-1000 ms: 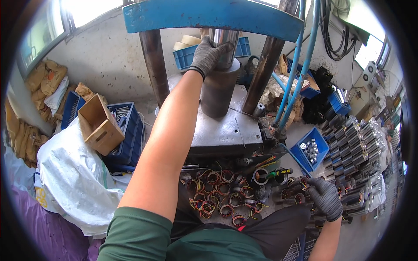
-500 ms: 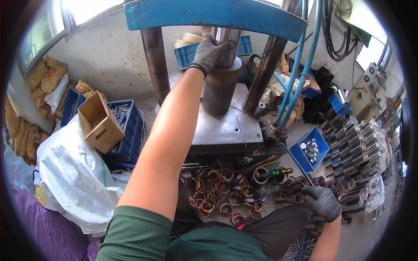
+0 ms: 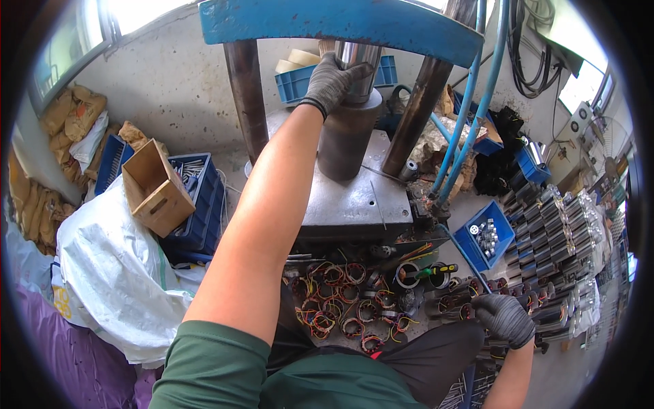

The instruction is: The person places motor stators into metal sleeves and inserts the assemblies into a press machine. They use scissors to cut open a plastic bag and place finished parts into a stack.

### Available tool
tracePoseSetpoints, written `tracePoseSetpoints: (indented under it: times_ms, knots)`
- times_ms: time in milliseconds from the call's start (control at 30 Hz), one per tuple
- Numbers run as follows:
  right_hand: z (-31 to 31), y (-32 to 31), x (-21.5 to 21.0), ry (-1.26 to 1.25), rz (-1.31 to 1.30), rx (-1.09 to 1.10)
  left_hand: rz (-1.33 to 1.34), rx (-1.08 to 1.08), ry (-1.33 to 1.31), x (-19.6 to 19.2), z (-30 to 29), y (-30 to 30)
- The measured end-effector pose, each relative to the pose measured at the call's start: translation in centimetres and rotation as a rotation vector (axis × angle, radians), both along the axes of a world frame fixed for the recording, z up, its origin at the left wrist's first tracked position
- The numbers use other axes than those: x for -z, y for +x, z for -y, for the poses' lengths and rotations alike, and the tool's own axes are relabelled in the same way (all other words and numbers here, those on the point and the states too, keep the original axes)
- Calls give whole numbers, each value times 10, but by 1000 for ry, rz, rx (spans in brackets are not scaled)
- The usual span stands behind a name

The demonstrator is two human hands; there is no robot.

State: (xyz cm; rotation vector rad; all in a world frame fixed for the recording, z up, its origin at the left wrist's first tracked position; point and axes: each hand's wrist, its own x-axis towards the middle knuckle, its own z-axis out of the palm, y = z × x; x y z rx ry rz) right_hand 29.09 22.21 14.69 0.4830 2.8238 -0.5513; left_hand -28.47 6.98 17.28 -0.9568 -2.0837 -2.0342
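Note:
In a grey knitted glove, my left hand (image 3: 334,83) is wrapped round a shiny metal cylinder (image 3: 361,60), its thumb across the front. The cylinder stands upright on a thicker dark steel block (image 3: 346,140), under the blue crossbeam (image 3: 340,22) of a press. A brush-like tuft (image 3: 327,48) shows just behind the fingers. Lower right, my gloved right hand (image 3: 504,319) is closed round the end of a thin dark lever (image 3: 465,255) that slants down from the press. Its fingertips are partly hidden.
Wound copper stators (image 3: 354,310) with coloured wires lie below the press plate (image 3: 340,208). A blue bin (image 3: 484,235) of small metal parts and rows of metal housings (image 3: 558,225) stand right. Blue hoses (image 3: 470,116) run beside the right column. A wooden box (image 3: 158,191) sits left.
The whole view has shifted very slightly. Both hands keep their places, the left on the cylinder and the right at the lever.

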Motion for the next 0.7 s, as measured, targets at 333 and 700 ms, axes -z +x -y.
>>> tracePoseSetpoints:
  times_ms: [333,700]
  knots:
    - [8,-10,-12,-118,-27,141,19,-41,-50,-3,9,8]
    - [-4,0,0,-28,-37,-34,22,-4,-2,-1,5,4]
